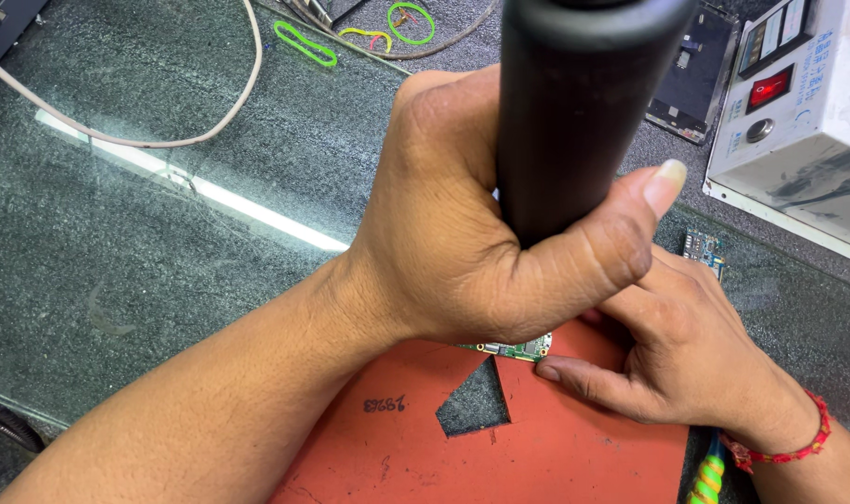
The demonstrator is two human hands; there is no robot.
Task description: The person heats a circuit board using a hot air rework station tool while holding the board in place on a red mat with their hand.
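Glass benchtop (145, 243) bears orange mat (555, 448); left hand (471, 233) grips black handle (574, 112), right hand (686, 355) pins board (523, 349).

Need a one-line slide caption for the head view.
Left hand grips thick black cylindrical tool handle over small green circuit board; right hand steadies it on red mat.

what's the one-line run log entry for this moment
left hand: grips black tool handle | right hand: steadies green circuit board | base: red mat
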